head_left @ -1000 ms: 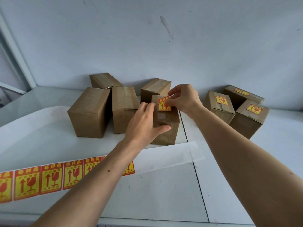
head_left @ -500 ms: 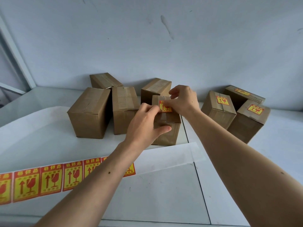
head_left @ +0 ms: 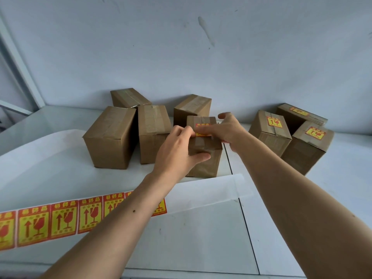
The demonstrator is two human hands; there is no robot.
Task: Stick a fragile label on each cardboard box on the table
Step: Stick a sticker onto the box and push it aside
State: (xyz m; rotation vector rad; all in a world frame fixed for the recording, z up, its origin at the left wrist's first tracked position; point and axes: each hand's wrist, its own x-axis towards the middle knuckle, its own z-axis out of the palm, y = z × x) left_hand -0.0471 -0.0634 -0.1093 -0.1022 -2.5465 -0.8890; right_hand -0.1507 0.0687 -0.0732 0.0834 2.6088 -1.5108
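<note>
While both grips press glossy label (head_left: 202, 129) | taped cardboard box (head_left: 205, 156) | edges seemingly flat

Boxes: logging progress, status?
Left hand steadies middle box; right hand presses label on top. Three boxes right labelled, four left bare. Nothing in the way.

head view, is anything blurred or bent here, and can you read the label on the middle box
Head view: right hand fingers smeared by motion over the label, so its print is unreadable; left hand sharper, holding the middle box; wide-angle lens bows the table edge; soft even light, faint shadows; label strip crisp.
</note>
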